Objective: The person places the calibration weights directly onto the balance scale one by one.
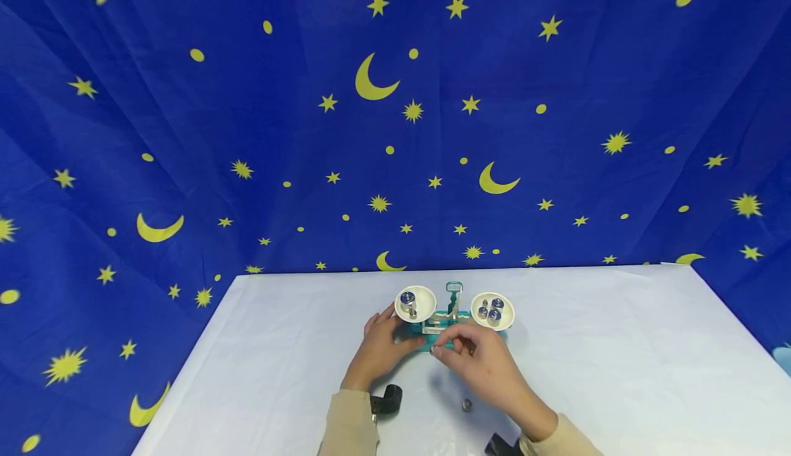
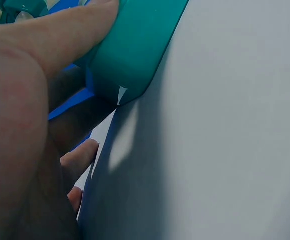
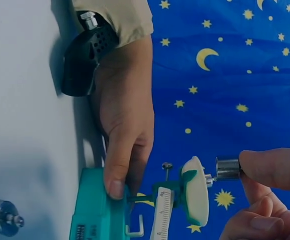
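Observation:
A teal toy balance scale (image 1: 440, 341) with two white pans stands on the table. My left hand (image 1: 380, 348) grips the left end of its base, thumb in front and fingers behind. Two metal weights sit in the left pan (image 1: 426, 295); several more are in the right pan (image 1: 507, 318). My right hand (image 1: 485, 360) is before the scale, thumb and finger pinching a small cylindrical metal weight (image 3: 228, 168). In the right wrist view, that weight appears beside the scale's pan (image 3: 197, 200). The left wrist view shows my left thumb on the teal base (image 2: 134, 45).
Another metal weight (image 1: 466, 405) lies on the white table (image 1: 618, 373) below my right hand. A blue curtain (image 1: 296, 133) with yellow stars and moons hangs behind the table. Black wrist cameras (image 1: 387, 399) stick out at both sleeves.

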A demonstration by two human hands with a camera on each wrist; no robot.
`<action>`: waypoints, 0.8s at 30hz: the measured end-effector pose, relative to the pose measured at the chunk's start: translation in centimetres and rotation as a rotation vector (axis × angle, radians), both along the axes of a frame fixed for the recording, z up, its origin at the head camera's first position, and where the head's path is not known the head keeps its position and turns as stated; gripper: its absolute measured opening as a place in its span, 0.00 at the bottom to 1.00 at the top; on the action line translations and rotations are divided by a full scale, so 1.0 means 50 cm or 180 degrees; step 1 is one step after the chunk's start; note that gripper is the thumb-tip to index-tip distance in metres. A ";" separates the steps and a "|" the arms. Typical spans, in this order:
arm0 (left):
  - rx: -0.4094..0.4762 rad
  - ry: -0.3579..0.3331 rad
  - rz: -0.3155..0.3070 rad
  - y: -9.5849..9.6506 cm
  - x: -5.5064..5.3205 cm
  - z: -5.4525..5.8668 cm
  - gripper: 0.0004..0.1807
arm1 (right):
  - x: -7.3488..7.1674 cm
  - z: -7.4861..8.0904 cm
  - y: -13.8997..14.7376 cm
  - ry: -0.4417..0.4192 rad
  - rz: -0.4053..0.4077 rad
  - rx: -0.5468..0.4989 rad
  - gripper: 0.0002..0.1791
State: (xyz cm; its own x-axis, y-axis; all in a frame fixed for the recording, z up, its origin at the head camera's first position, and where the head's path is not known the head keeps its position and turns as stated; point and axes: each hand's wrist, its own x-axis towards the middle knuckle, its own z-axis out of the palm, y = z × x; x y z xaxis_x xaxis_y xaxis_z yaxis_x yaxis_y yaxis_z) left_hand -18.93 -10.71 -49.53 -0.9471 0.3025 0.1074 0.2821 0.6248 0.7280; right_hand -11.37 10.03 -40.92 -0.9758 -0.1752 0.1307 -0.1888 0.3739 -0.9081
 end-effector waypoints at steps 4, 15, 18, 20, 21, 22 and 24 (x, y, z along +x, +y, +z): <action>0.0009 0.0054 -0.0024 0.000 -0.001 -0.001 0.33 | -0.004 0.001 -0.003 0.0111 -0.0020 -0.0028 0.04; -0.0046 0.0068 0.0001 0.001 0.000 -0.001 0.33 | -0.012 0.008 -0.015 0.0362 -0.0191 -0.0004 0.07; -0.0052 0.0093 -0.0005 0.000 0.000 -0.002 0.33 | -0.016 0.009 -0.019 0.0469 -0.0238 0.0004 0.07; -0.0031 0.0082 -0.0006 0.000 -0.001 -0.001 0.33 | -0.018 0.011 -0.022 0.0513 -0.0260 -0.0008 0.07; -0.0023 0.0067 -0.0004 0.000 -0.001 -0.001 0.33 | -0.019 0.012 -0.023 0.0527 -0.0271 -0.0007 0.07; -0.0019 0.0054 -0.0007 0.000 -0.001 -0.001 0.33 | -0.020 0.012 -0.024 0.0539 -0.0277 -0.0006 0.07; -0.0020 0.0029 -0.0001 0.000 -0.001 -0.001 0.33 | -0.022 0.014 -0.026 0.0557 -0.0295 0.0013 0.07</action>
